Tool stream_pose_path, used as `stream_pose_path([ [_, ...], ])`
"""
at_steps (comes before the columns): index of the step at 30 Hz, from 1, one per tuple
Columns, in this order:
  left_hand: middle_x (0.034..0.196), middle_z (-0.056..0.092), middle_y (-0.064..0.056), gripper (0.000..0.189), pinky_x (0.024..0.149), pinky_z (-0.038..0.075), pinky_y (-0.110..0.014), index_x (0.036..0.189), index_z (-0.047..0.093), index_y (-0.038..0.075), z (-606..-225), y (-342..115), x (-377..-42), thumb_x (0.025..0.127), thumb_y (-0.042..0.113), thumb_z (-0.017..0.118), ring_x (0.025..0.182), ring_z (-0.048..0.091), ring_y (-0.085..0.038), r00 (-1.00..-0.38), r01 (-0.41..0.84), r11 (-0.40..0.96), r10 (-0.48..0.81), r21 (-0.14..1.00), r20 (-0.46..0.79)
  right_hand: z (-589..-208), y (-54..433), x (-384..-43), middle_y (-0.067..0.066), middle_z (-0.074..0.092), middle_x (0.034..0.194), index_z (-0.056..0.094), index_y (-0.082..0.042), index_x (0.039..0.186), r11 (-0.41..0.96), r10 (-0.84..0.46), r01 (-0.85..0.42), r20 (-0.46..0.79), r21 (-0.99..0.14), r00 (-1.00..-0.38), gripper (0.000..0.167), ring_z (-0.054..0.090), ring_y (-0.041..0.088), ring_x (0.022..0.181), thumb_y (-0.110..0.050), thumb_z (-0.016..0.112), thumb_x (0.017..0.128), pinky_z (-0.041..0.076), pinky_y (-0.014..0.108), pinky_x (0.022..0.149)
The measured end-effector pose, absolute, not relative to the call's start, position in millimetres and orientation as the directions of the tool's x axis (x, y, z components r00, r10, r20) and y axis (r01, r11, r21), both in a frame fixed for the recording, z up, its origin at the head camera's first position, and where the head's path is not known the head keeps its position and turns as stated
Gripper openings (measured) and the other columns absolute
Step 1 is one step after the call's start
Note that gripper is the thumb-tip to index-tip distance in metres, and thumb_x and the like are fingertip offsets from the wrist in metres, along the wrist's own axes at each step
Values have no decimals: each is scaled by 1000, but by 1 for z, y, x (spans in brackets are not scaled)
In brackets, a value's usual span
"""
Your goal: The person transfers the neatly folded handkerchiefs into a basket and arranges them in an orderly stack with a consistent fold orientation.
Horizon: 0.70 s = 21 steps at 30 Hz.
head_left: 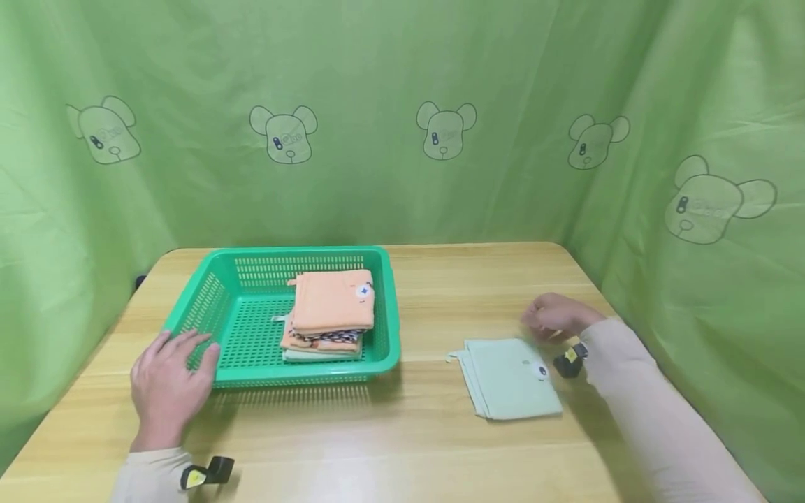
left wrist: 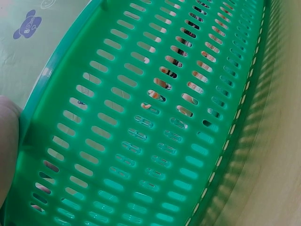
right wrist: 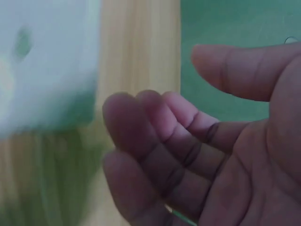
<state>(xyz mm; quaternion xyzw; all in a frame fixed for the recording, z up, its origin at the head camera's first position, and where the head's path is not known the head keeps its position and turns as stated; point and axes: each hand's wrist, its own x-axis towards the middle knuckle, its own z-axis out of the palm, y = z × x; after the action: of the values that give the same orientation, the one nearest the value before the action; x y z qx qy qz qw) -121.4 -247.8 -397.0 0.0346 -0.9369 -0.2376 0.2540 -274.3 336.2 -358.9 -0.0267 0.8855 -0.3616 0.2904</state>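
In the head view my left hand (head_left: 170,384) rests at the near left corner of a green plastic basket (head_left: 277,381), its fingers reaching over the rim and its thumb spread along the front. Part of that hand (left wrist: 7,146) shows beside the slotted wall (left wrist: 117,94) in the left wrist view. My right hand (head_left: 560,316) hovers just beyond the far right corner of a folded pale green towel (head_left: 503,384) that lies on the table. Its fingers (right wrist: 188,155) bend loosely with nothing between them, thumb apart.
Folded towels are stacked in the basket's right half, a peach one (head_left: 330,300) on top. The basket and the pale green towel both stand on a wooden table (head_left: 390,454). A green curtain (head_left: 365,188) with bear outlines hangs behind and at both sides.
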Motion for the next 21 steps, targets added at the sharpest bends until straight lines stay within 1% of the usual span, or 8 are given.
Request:
stream_pose_path([
  [2, 130, 56, -26, 40, 104, 20, -67, 117, 63, 3, -397, -248, -121, 98, 36, 48, 129, 36, -48, -868, 57, 884, -186, 463, 461, -361, 342, -272, 1, 50, 65, 49, -9, 73, 769, -246, 155, -511, -620, -824, 27, 47, 14, 58, -21, 55, 97, 48, 30, 58],
  [6, 130, 56, -26, 40, 104, 21, -67, 117, 63, 3, -397, -248, -121, 98, 35, 48, 129, 36, -48, -866, 57, 884, -188, 464, 464, -365, 348, -268, -1, 47, 56, 46, -12, 61, 837, -259, 94, -541, -539, -800, 37, 41, 11, 49, -21, 57, 95, 42, 25, 50],
  [8, 129, 56, -26, 40, 104, 21, -67, 116, 63, 3, -397, -248, -121, 98, 35, 48, 129, 36, -48, -866, 55, 884, -189, 464, 463, -366, 349, -267, -1, 46, 53, 48, -12, 59, 860, -282, 59, -568, -507, -774, 39, 38, 10, 47, -23, 58, 96, 38, 22, 47],
  [10, 130, 56, -26, 40, 104, 21, -66, 117, 63, 3, -397, -248, -121, 98, 36, 48, 129, 36, -48, -867, 54, 884, -189, 464, 461, -368, 349, -265, -1, 47, 53, 54, -9, 60, 867, -305, 37, -587, -498, -750, 40, 37, 9, 46, -26, 59, 96, 36, 20, 46],
  [11, 130, 56, -26, 40, 104, 21, -67, 117, 63, 3, -397, -248, -121, 98, 36, 48, 129, 36, -48, -867, 54, 885, -188, 463, 461, -368, 348, -265, -1, 48, 53, 57, -8, 61, 867, -312, 37, -598, -498, -739, 39, 37, 9, 47, -27, 59, 95, 36, 20, 46],
  [14, 130, 56, -26, 40, 104, 20, -67, 117, 63, 3, -397, -248, -121, 98, 35, 48, 129, 36, -49, -868, 56, 885, -186, 462, 461, -372, 345, -262, -2, 48, 54, 58, -8, 62, 863, -334, 28, -610, -505, -719, 39, 36, 8, 47, -30, 61, 94, 37, 19, 48],
  [18, 129, 57, -26, 39, 104, 20, -67, 116, 64, 4, -397, -247, -122, 98, 35, 49, 129, 36, -49, -864, 63, 884, -185, 464, 469, -377, 338, -259, -1, 52, 53, 61, -6, 61, 870, -324, 7, -583, -492, -746, 39, 39, 9, 47, -30, 64, 92, 38, 20, 48],
  [21, 129, 57, -25, 39, 104, 21, -67, 115, 65, 4, -397, -247, -122, 98, 35, 49, 129, 37, -49, -860, 64, 883, -188, 466, 474, -382, 334, -259, 4, 59, 56, 65, -3, 65, 878, -295, 2, -547, -478, -784, 34, 45, 10, 47, -28, 68, 89, 39, 20, 47],
])
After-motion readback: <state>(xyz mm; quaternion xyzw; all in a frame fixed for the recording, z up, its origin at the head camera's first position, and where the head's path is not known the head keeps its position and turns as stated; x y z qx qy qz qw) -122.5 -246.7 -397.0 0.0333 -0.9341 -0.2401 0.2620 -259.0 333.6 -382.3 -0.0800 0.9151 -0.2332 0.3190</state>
